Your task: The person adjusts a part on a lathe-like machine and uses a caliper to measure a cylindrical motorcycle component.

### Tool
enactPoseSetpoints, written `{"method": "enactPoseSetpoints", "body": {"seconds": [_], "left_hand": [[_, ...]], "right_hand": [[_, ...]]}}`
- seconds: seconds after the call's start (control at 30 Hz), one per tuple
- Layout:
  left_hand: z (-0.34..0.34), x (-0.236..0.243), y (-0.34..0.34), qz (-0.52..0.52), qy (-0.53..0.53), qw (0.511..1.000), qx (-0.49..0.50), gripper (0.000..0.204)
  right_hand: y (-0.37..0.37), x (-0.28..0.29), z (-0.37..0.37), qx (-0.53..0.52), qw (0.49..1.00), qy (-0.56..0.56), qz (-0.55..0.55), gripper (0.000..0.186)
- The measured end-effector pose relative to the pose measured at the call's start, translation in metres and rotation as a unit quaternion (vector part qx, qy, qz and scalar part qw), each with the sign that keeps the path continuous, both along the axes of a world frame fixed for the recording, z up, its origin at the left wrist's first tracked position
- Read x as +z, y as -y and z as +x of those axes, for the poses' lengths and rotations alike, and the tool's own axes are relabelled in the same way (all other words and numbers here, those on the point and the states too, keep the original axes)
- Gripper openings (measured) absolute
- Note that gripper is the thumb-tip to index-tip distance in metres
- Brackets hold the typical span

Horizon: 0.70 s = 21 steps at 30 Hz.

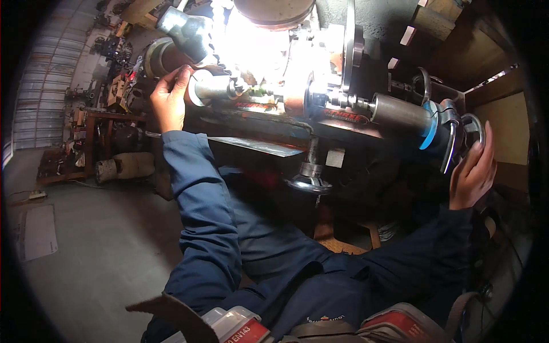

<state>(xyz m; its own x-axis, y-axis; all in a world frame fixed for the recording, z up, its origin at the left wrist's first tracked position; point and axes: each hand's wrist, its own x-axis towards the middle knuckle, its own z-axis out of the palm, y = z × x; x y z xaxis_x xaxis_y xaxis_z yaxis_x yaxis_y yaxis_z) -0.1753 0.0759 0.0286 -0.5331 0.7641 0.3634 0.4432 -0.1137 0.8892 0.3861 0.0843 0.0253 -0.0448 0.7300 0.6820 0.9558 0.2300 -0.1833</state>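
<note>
A metal lathe [320, 123] runs across the upper middle, brightly lit around its centre. My left hand [169, 98] rests on the round metal chuck end [201, 87] at the left, fingers curled against its rim. My right hand [472, 171] grips the rim of the tailstock handwheel [470, 132] at the right. A grey cylinder with a blue ring [407, 117] sits just left of that wheel. Both arms wear dark blue sleeves.
A smaller handwheel on a vertical shaft [309, 182] hangs under the lathe bed. Cluttered wooden benches with metal parts [97, 123] stand at the left by a corrugated wall. Grey concrete floor [103, 246] spreads lower left. A wooden stool [343, 243] is below.
</note>
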Motion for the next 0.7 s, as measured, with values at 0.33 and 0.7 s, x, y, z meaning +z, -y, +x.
{"method": "enactPoseSetpoints", "body": {"seconds": [0.33, 0.7], "left_hand": [[0.006, 0.004, 0.000, -0.004, 0.022, 1.000, -0.016, 0.029], [0.006, 0.007, 0.002, -0.020, 0.031, 0.999, -0.020, 0.027]], "right_hand": [[0.011, -0.105, 0.098, 0.147, 0.937, -0.205, -0.241, 0.038], [-0.006, -0.167, 0.122, 0.091, 0.930, -0.222, -0.279, 0.036]]}}
